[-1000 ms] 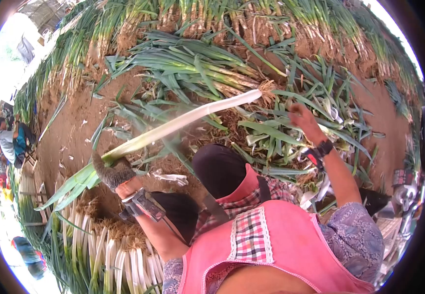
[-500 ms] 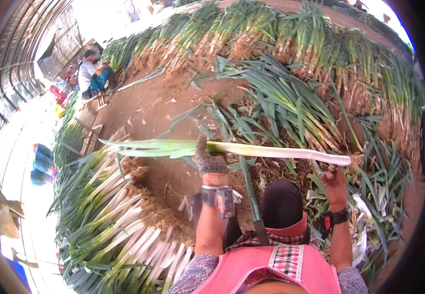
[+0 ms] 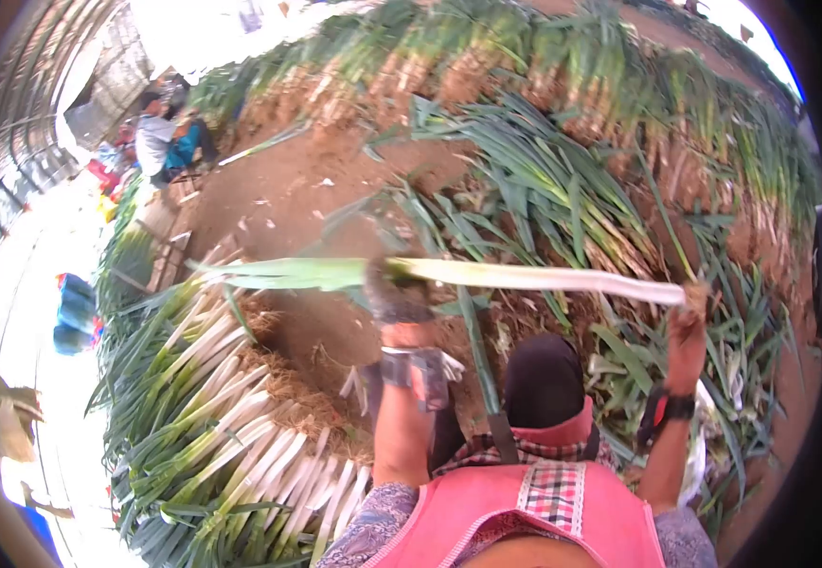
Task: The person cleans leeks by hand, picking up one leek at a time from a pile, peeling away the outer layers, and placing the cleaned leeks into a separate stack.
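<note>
One long leek (image 3: 544, 275) lies across the view, its green leaves to the left and its white root end to the right. My left hand (image 3: 395, 291), in a dark, dirty glove, is closed around the leek where green meets white. At the root end, my right hand (image 3: 686, 327) is bare, with its fingers bent up against the roots. Peeled leeks (image 3: 250, 417) lie in a pile at the lower left, white ends toward me. Unpeeled leeks (image 3: 562, 175) are heaped ahead, beyond the held one.
Rows of standing leeks (image 3: 487, 47) curve along the back and right. Loose leaves and peelings (image 3: 619, 364) cover the ground near my right arm. Another person (image 3: 155, 140) sits at the upper left, near a wooden frame (image 3: 169, 256). A blue bundle (image 3: 77, 312) lies at the left.
My right hand has moved a little to the right and is now at the leek's root tip. The left hand, slightly blurred, has shifted slightly left with the leek.
</note>
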Tool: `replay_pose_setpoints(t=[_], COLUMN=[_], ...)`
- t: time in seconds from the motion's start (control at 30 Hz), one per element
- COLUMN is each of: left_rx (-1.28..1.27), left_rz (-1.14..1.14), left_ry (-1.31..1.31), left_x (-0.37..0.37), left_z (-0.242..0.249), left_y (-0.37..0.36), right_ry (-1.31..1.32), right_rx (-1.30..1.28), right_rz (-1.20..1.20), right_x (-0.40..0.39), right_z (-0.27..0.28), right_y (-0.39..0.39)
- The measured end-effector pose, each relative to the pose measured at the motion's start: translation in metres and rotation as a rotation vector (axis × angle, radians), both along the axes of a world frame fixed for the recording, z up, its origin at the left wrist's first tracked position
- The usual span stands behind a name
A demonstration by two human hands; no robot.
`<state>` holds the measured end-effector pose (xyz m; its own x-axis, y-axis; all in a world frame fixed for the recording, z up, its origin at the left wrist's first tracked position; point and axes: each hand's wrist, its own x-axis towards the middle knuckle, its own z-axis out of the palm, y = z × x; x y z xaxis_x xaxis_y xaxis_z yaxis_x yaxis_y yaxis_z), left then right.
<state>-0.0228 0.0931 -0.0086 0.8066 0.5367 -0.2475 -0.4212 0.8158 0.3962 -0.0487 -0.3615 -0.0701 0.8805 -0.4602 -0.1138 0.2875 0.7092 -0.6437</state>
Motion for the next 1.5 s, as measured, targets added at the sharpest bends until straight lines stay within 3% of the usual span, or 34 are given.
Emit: replay_pose_setpoints(t=[0.03, 0.07, 0.13, 0.17, 0.2, 0.23, 0.3, 0.4, 0.47, 0.53, 0.6, 0.73, 0.83, 0.93, 1.03, 1.1, 1.17, 1.27, 1.3, 1.43, 1.5], left_rx=[0.039, 0.038, 0.119, 0.201, -0.088, 0.146, 0.108, 0.153, 0.201, 0.238, 0.078, 0.289, 0.127, 0.176, 0.234, 0.337, 0.442, 0.511, 0.49, 0.741, 0.549], left_rz=[-0.059, 0.025, 0.107, 0.142, 0.047, 0.152, 0.143, 0.142, 0.136, 0.11, 0.069, 0.192, 0.208, 0.261, 0.296, 0.431, 0.518, 0.577, 0.876, 0.875, 0.866], left_ry=[-0.046, 0.006, -0.027, -0.04, -0.16, -0.095, -0.089, -0.097, -0.096, -0.077, -0.177, -0.286, -0.528, -0.637, -0.686, -0.538, -0.394, -0.197, -0.01, 0.192, 0.443], left_x=[-0.005, -0.011, -0.011, -0.01, -0.003, -0.005, -0.002, 0.002, 0.001, -0.006, -0.015, -0.055, -0.07, -0.109, -0.161, -0.204, -0.253, -0.346, -0.361, -0.508, -0.552], left_z=[-0.004, 0.012, 0.011, 0.008, -0.006, 0.004, 0.011, 0.004, 0.004, 0.007, 0.02, 0.034, 0.037, 0.043, 0.064, 0.067, 0.081, 0.084, 0.094, 0.067, 0.051], left_y=[0.006, 0.004, 0.016, 0.022, 0.041, 0.026, 0.024, 0.031, 0.038, 0.041, 0.042, 0.036, 0.064, 0.093, 0.119, 0.151, 0.168, 0.227, 0.224, 0.337, 0.348], right_ry=[-0.393, -0.326, -0.115, 0.142, 0.423, 0.624, 0.707, 0.768, 0.684, 0.53, 0.286, -0.082, -0.126, -0.154, 0.028, 0.21, 0.359, 0.443, 0.446, 0.406, 0.39], right_rx=[0.231, 0.136, -0.072, -0.317, -0.631, -0.91, -1.181, -1.026, -0.981, -0.933, -0.848, -0.365, 0.026, 0.453, 0.356, 0.158, 0.1, 0.131, 0.149, 0.002, -0.044], right_rz=[0.336, 0.178, -0.126, -0.185, -0.158, -0.099, -0.099, 0.028, 0.012, 0.035, 0.043, 0.342, 0.515, 0.688, 0.426, 0.238, 0.204, 0.328, 0.384, 0.396, 0.439], right_x=[0.018, 0.01, -0.007, -0.025, -0.05, -0.069, -0.098, -0.108, -0.093, -0.066, -0.032, 0.01, 0.013, 0.042, 0.064, 0.049, 0.026, 0.008, 0.008, 0.001, 0.006], right_z=[-0.062, -0.066, -0.07, -0.061, -0.056, -0.049, -0.067, -0.079, -0.03, -0.003, -0.001, 0.04, 0.042, 0.008, -0.062, -0.067, -0.06, -0.1, -0.118, -0.124, -0.12], right_y=[-0.096, -0.122, -0.17, -0.169, -0.164, -0.155, -0.151, -0.144, -0.093, -0.069, -0.053, 0.034, 0.08, 0.032, -0.056, -0.071, -0.071, -0.122, -0.142, -0.13, -0.115])
